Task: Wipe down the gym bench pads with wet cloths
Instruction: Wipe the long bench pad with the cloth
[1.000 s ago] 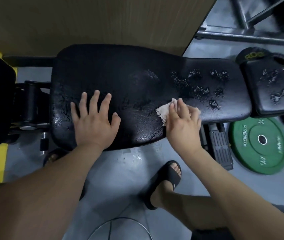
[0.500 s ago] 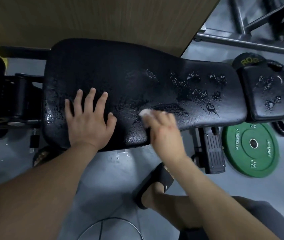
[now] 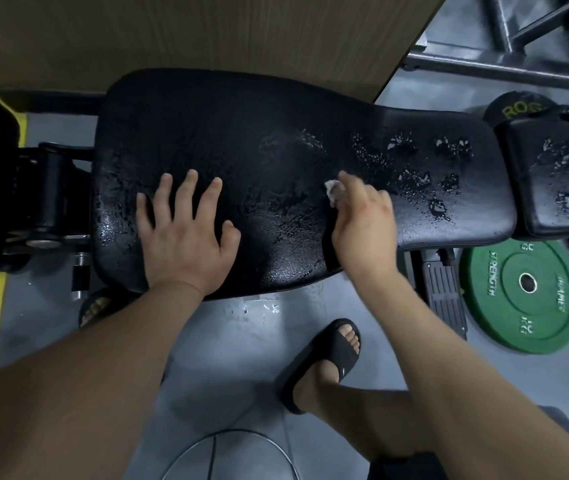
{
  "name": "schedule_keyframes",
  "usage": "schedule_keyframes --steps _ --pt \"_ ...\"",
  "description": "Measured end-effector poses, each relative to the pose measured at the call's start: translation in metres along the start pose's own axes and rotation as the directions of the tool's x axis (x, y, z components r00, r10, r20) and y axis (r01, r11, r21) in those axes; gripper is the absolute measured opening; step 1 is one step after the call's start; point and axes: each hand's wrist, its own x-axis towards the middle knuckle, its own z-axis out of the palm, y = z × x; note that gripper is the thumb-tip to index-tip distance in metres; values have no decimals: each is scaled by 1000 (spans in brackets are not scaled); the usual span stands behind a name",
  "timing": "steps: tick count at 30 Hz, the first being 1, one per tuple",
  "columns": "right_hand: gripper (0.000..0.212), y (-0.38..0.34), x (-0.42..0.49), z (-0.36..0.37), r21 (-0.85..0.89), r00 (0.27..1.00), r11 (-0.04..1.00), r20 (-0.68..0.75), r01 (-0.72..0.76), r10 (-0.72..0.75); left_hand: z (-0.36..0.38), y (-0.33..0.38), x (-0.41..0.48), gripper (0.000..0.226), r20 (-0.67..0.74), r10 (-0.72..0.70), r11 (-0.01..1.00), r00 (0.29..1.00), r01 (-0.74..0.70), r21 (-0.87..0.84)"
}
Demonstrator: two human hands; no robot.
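Pale crumpled cloth (image 3: 330, 192) mostly buried under the right hand's fingers (image 3: 348, 181), curled down and clamped on it, just a little scrap poking out on the side facing the other hand. Sitting on the long black vinyl bench pad (image 3: 276, 133), roughly mid-length, a bit toward the near edge. Right hand (image 3: 366, 223) kinda motion-blurred, so exact pinch hard to make out.

Over on the other side, left hand (image 3: 186, 237) flat on the same pad, fingers (image 3: 186, 192) straight and spread apart, palm pressed down by the near edge, holding nothing. Well apart from the cloth.

Pad surface shiny and streaky between the two hands. Blotchy water droplets (image 3: 414, 178) just past the right hand toward the narrow end. More blotches on the small square black pad (image 3: 553, 188) right next to that end.

Down on the grey floor (image 3: 241, 341): green round weight plate (image 3: 525, 282) lying flat by the narrow end, black ribbed pedal (image 3: 444, 299) beside it, foot in a black slide sandal (image 3: 328, 355) below the right forearm. Brown wood-grain panel (image 3: 206, 29) behind the pad, grey metal frame bars (image 3: 518, 71) up in the far right corner.
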Motion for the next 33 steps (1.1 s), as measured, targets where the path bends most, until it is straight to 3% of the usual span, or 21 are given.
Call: schedule_keyframes --steps 2,4,6,8,10,12,18,22,26,30,33 --pt "45 -24 -15 8 26 991 992 33 125 -126 0 0 0 63 7 1 1000 1000 -1 -4" --pt "44 -39 -32 11 89 932 938 119 334 -343 -1 0 0 63 8 0 1000 1000 0 -5" --pt "41 -30 -20 10 86 884 899 163 430 -439 -2 0 0 63 4 -1 1000 1000 1 -7" --pt "40 -14 8 11 17 928 934 110 356 -355 -2 0 0 64 7 3 1000 1000 -3 -14" --pt "35 -7 32 13 -45 987 986 16 158 -157 -2 1 2 66 35 7 1000 999 -7 4" --pt "35 -21 35 19 -86 997 994 0 74 -74 -2 1 6 70 84 12 999 996 -15 40" --pt "40 -45 -7 0 -43 931 942 171 333 -322 -13 0 14 75 202 47 995 978 -63 76" --pt "38 -18 10 -9 -68 957 964 155 258 -245 -18 -14 33 73 219 117 990 969 -130 48" --pt "22 -12 62 7 -134 978 971 96 196 -184 -12 -18 33 70 173 89 995 981 -93 18" --pt "31 -25 85 16 -186 995 979 56 86 -77 -11 -19 35 69 160 78 996 984 -83 27" --pt "41 -43 45 14 -143 968 961 119 238 -223 -11 -19 35 69 158 84 995 984 -91 34"
